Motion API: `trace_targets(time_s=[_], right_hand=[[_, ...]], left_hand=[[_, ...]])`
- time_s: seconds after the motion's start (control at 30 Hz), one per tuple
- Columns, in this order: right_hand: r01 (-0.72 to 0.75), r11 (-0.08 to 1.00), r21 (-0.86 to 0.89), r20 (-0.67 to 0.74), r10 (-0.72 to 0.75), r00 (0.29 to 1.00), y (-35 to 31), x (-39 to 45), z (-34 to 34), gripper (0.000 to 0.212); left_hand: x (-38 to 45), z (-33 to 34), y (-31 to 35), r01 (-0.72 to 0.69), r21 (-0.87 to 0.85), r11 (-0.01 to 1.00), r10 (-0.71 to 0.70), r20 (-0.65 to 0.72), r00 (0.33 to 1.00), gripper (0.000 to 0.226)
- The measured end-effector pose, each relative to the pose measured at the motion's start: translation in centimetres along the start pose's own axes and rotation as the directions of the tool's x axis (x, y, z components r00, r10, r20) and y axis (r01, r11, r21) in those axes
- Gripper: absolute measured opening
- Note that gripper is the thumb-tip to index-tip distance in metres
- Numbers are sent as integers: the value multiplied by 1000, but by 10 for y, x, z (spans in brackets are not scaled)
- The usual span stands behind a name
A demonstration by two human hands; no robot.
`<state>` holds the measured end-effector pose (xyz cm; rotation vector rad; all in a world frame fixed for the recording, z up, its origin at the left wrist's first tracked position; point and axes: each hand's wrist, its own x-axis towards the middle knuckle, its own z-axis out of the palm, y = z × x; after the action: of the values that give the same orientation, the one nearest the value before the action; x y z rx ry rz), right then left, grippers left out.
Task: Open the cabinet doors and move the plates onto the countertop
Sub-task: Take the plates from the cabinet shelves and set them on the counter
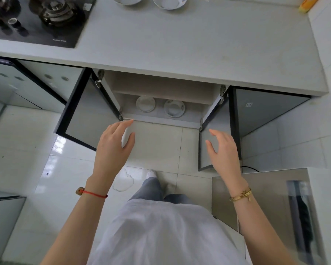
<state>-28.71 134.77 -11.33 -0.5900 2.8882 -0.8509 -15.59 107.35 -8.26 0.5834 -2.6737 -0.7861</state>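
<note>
Both cabinet doors stand swung open under the grey countertop (189,44): the left door (86,115) and the right door (216,134). On the cabinet's bottom shelf lie two white plates, the left plate (145,103) and the right plate (174,108), side by side. My left hand (115,144) hovers in front of the cabinet's lower left corner, fingers relaxed, holding nothing. My right hand (225,150) is spread just inside the right door, also empty. Neither hand touches a plate.
A black gas hob (38,20) fills the countertop's far left. Two white bowls (169,1) stand at its back edge and a yellow object (308,3) at the back right corner. A steel appliance (266,197) stands at my right. White tiled floor (153,146) below.
</note>
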Motion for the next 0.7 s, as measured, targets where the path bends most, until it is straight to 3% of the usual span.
trace_targets(time_s=[0.4, 0.7], right_hand=[[-51, 999, 8, -36, 51, 998, 10, 75, 61, 35], [-112, 992, 53, -15, 113, 994, 69, 172, 168, 34]], left_hand=[[72, 50, -50, 41, -4, 999, -41, 37, 998, 34], [162, 170, -118, 66, -27, 997, -63, 100, 993, 34]])
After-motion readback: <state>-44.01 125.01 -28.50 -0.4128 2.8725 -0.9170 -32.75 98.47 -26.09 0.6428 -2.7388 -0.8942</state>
